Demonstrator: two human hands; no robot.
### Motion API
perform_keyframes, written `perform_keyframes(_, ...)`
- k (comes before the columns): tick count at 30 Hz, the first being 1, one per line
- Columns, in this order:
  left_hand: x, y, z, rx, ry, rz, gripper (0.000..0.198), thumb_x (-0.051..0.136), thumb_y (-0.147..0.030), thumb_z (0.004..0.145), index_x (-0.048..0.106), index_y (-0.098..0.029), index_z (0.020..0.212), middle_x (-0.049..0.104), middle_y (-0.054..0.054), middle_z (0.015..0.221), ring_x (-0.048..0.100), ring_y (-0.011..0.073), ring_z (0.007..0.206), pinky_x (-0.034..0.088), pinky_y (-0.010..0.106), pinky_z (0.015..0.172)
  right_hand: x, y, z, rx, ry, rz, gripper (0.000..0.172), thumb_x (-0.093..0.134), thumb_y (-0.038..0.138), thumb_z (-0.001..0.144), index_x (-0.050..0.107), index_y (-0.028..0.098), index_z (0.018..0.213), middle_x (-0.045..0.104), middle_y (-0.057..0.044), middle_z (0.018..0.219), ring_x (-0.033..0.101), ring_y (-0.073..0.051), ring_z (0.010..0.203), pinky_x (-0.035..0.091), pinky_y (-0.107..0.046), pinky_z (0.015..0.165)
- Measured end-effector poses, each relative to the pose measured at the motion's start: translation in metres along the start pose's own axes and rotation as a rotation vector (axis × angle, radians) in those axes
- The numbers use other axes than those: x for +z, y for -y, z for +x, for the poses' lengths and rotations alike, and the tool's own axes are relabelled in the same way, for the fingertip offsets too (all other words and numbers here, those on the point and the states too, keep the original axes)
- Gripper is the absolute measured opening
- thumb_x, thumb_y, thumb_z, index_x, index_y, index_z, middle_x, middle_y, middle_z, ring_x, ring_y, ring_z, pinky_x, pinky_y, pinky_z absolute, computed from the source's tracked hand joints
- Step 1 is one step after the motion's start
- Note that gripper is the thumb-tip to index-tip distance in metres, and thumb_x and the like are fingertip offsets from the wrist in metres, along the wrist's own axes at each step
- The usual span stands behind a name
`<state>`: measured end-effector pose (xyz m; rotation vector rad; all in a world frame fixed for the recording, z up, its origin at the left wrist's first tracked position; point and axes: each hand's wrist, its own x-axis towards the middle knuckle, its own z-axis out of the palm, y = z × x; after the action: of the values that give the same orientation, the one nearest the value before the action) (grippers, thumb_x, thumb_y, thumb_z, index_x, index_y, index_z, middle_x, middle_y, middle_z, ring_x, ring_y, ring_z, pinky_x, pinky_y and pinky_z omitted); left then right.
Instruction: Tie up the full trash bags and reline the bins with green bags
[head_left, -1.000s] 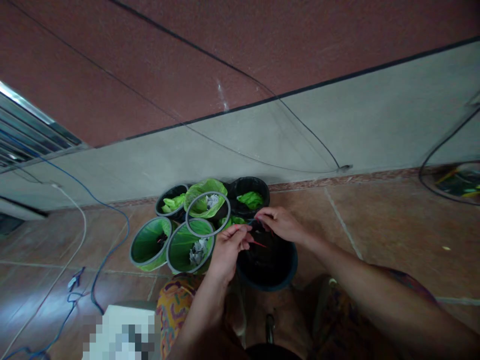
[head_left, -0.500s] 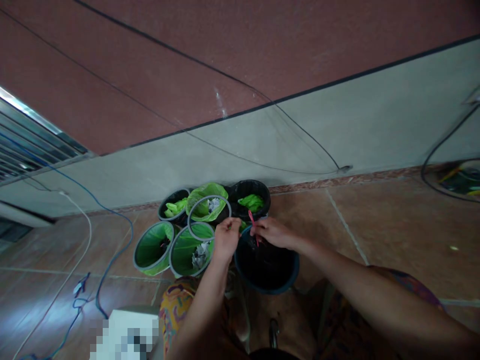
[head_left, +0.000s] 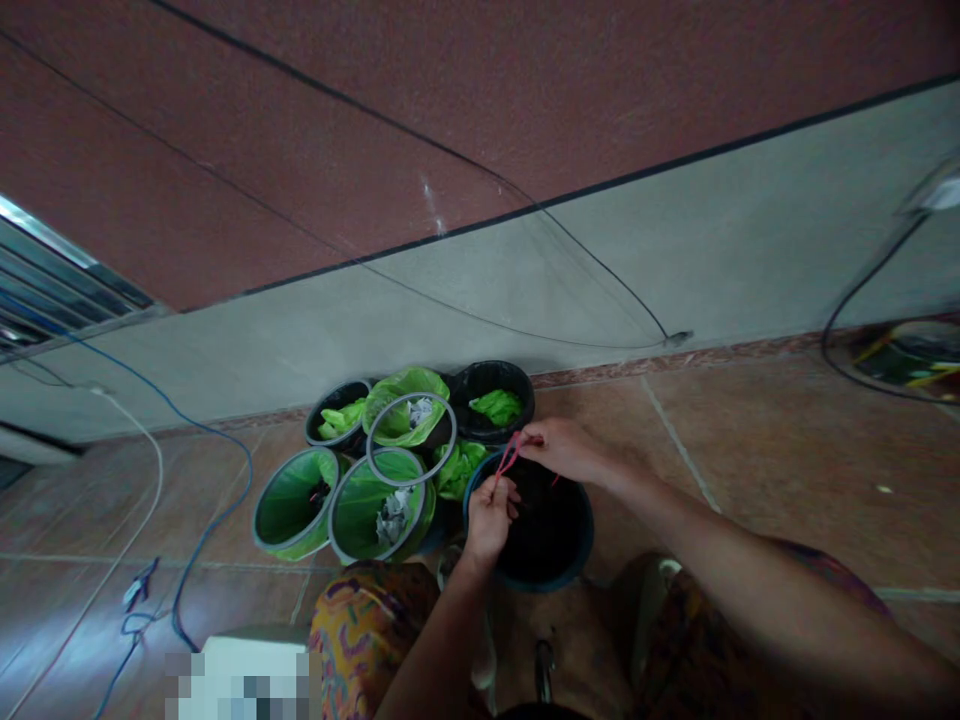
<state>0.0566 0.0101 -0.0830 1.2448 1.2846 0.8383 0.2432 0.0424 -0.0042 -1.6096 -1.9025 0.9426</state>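
Observation:
A looped pink string (head_left: pixel 508 457) is stretched between my two hands above a dark bin (head_left: pixel 588 540) that stands between my feet. My left hand (head_left: pixel 491 520) pinches the string's lower end over the bin's left rim. Higher up and to the right, my right hand (head_left: pixel 561 447) is closed on the other end, with a short tail of string hanging below it. The inside of the bin is too dark to make out. Just left of it lies a crumpled green plastic bag (head_left: pixel 459 470).
Several bins stand to the left, among them a green-lined bin (head_left: pixel 292 505) and a black bin (head_left: pixel 491 440) by the wall. A loose grey ring (head_left: pixel 369 450) rests across two of them. A blue cable (head_left: pixel 217 525) and a white cable (head_left: pixel 160 455) cross the floor.
My left hand has moved down and right from the bins to the string. My right hand has risen slightly rightward, and the string now forms a loop between both hands.

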Motion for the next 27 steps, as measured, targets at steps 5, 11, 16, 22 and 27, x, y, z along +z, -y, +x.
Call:
perform_keyframes(5, -0.026, 0.004, -0.007, -0.072, -0.143, -0.162, 0.05, 0.061, -0.066, 0.076, 0.061, -0.016, 0.079, 0.065, 0.002, 0.069, 0.044, 0.0061, 0.048, 0.027, 0.018, 0.043, -0.009, -0.022, -0.01, 0.149, 0.241, -0.504, 0.021, 0.072, 0.026, 0.068, 0.077, 0.02, 0.088, 0.074, -0.008, 0.083, 0.066, -0.022, 0.075, 0.044, -0.028, 0.064)
perform_keyframes(11, -0.022, -0.006, -0.01, -0.021, -0.044, -0.127, 0.047, 0.058, -0.063, 0.081, 0.062, -0.016, 0.08, 0.07, 0.004, 0.079, 0.039, 0.0035, 0.044, 0.024, 0.02, 0.042, 0.019, 0.0, -0.028, 0.07, 0.566, -0.473, 0.008, 0.069, 0.019, 0.069, 0.074, 0.014, 0.072, 0.062, -0.004, 0.062, 0.054, -0.015, 0.058, 0.033, -0.025, 0.053)
perform_keyframes(16, -0.016, -0.012, -0.003, -0.015, 0.029, -0.092, 0.045, 0.056, -0.059, 0.084, 0.063, -0.015, 0.088, 0.057, -0.003, 0.061, 0.036, 0.0041, 0.041, 0.024, 0.02, 0.042, 0.016, 0.012, -0.021, -0.078, 0.455, -0.059, 0.025, 0.051, 0.025, 0.086, 0.07, 0.016, 0.073, 0.058, 0.001, 0.062, 0.049, -0.01, 0.057, 0.031, -0.022, 0.054)
perform_keyframes(22, -0.012, -0.007, 0.004, 0.062, 0.092, 0.053, 0.04, 0.049, -0.045, 0.091, 0.067, -0.013, 0.107, 0.054, -0.003, 0.06, 0.048, 0.0099, 0.054, 0.04, 0.023, 0.056, 0.025, 0.026, -0.032, -0.162, 0.471, -0.383, 0.029, 0.048, 0.025, 0.092, 0.072, 0.014, 0.078, 0.07, -0.011, 0.076, 0.059, -0.018, 0.065, 0.034, -0.028, 0.059)
perform_keyframes(27, -0.002, -0.004, -0.001, 0.213, 0.345, 0.344, 0.028, 0.05, -0.026, 0.087, 0.072, -0.017, 0.103, 0.071, 0.007, 0.091, 0.063, 0.0207, 0.093, 0.048, 0.033, 0.089, 0.025, 0.026, -0.031, -0.224, 0.436, -0.362, 0.03, 0.049, 0.022, 0.092, 0.072, 0.015, 0.075, 0.071, -0.011, 0.077, 0.062, -0.02, 0.068, 0.036, -0.03, 0.063)
